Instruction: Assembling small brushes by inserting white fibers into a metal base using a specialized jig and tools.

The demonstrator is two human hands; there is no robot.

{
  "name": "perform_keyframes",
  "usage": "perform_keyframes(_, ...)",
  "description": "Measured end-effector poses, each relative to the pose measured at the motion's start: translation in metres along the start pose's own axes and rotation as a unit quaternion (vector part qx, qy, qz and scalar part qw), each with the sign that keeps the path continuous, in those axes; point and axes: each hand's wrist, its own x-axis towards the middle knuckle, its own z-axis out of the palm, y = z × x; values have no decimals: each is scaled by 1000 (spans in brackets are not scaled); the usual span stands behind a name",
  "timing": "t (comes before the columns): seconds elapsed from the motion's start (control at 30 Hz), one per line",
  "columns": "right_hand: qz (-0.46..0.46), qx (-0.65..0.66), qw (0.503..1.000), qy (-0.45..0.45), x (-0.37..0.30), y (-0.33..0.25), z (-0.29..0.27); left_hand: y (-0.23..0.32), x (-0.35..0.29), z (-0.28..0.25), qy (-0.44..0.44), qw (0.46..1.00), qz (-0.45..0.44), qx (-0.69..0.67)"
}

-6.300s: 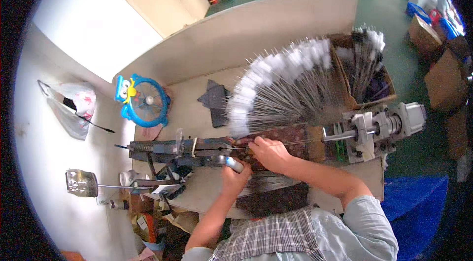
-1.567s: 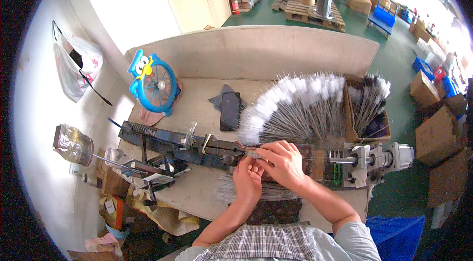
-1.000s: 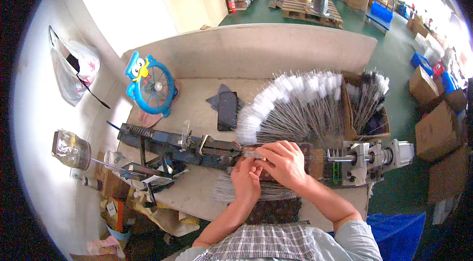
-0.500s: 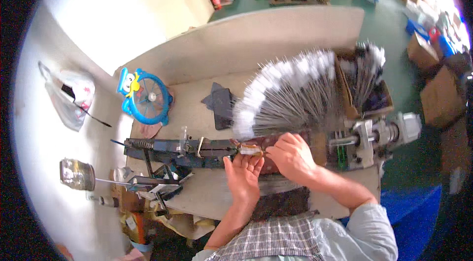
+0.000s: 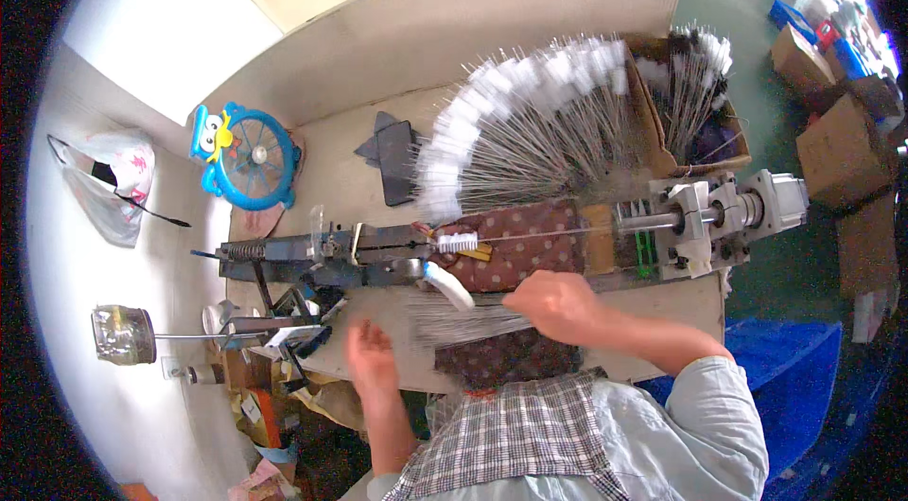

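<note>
White brush (image 5: 458, 243) strung beside the black bar (image 5: 390, 245) — massed brushes (image 5: 539, 127) look done, bare wires (image 5: 463, 323) remain.
Left hand (image 5: 371, 354) hangs loosely spread; right hand (image 5: 556, 306) curls near the wires (pinching anything? can't tell).

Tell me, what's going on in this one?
A person is working at a bench. The right hand is curled by a bundle of thin wires; blur hides whether it holds anything. The left hand is off to the left, fingers extended, with nothing visible in it. Neither touches the small white bristled piece at the end of a long dark fixture. Behind, white-tipped wire brushes lie fanned out.
</note>
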Motion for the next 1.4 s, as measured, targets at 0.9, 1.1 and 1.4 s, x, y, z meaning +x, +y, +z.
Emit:
perform_keyframes(0.9, 120, -113, 977, -137, -32, 19, 6, -20, -28, 43, -91, 985, -127, -75)
perform_keyframes(1.1, 109, -122, 972, -169, -29, 16, 12, -46, -47, 116, -260, 949, -82, 157)
perform_keyframes(1.4, 133, -99, 971, -171, -21, 19, 3, 52, -55, 100, -297, 887, -278, -218)
